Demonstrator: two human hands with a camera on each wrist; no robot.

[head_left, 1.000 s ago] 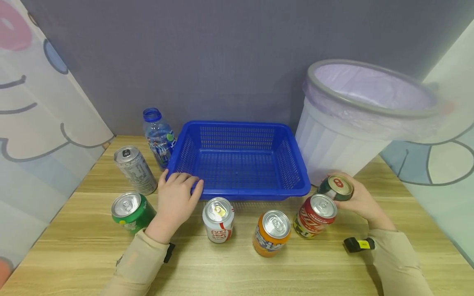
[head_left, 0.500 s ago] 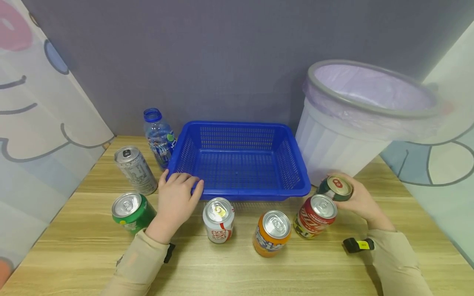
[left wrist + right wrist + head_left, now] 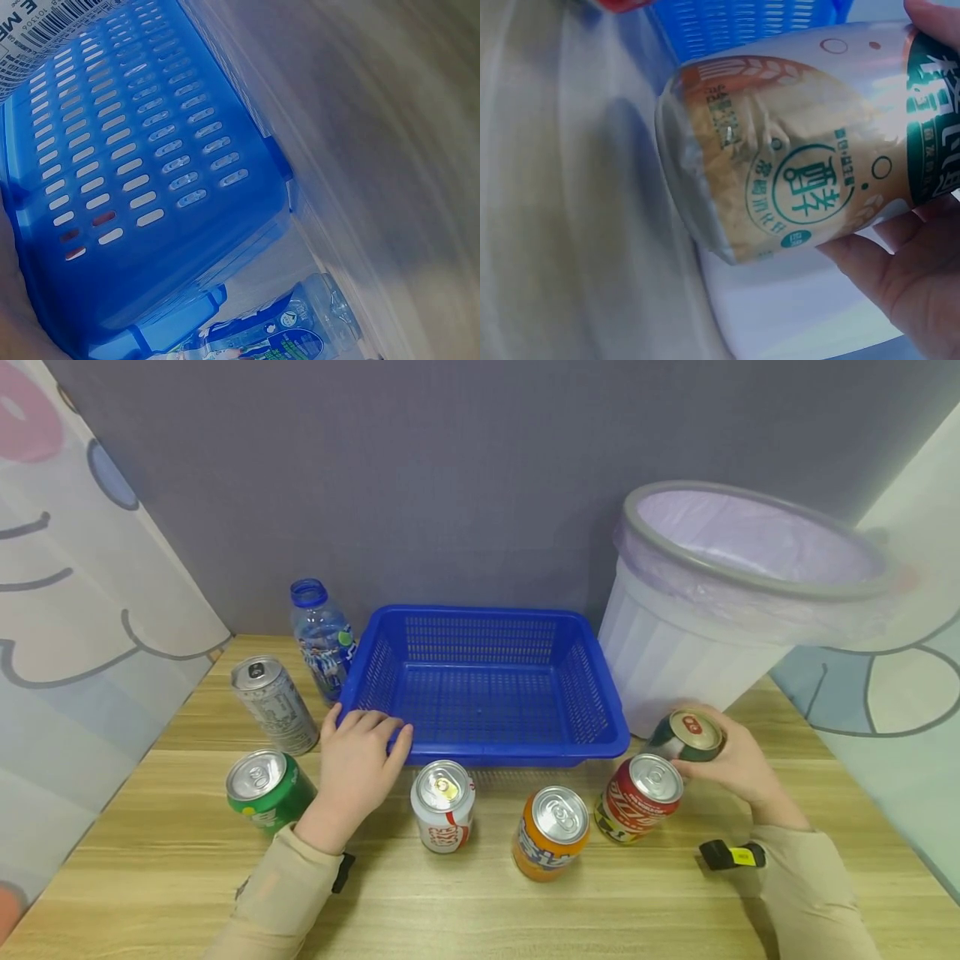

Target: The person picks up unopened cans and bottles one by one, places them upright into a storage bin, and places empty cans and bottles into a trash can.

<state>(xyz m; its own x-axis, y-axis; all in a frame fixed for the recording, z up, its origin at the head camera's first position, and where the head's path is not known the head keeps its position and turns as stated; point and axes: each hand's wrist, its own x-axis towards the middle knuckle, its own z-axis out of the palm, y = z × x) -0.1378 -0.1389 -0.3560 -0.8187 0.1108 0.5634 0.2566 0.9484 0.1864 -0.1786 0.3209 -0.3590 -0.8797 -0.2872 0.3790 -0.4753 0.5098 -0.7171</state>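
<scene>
In the head view my left hand (image 3: 360, 760) lies over the front left corner of the blue plastic basket (image 3: 480, 753), fingers hooked over its rim. My right hand (image 3: 731, 764) grips a green and gold drink can (image 3: 693, 732) at the foot of the bin. The right wrist view shows this can (image 3: 802, 142) with dents in its gold lower wall, thumb and fingers around its upper part. Right in front of it stands a red cola can (image 3: 641, 797). An orange can (image 3: 550, 833) and a white can (image 3: 442, 806) stand nearer the table's middle.
A white waste bin (image 3: 675, 635) with a purple liner stands at the back right. Left of the basket are a clear blue-capped bottle (image 3: 322, 639), a silver can (image 3: 276, 706) and a green can (image 3: 270, 789). A grey partition (image 3: 450, 485) closes off the back.
Over the last half second my right hand and the green and gold can have shifted slightly right and up in the head view. My left hand keeps its place on the basket.
</scene>
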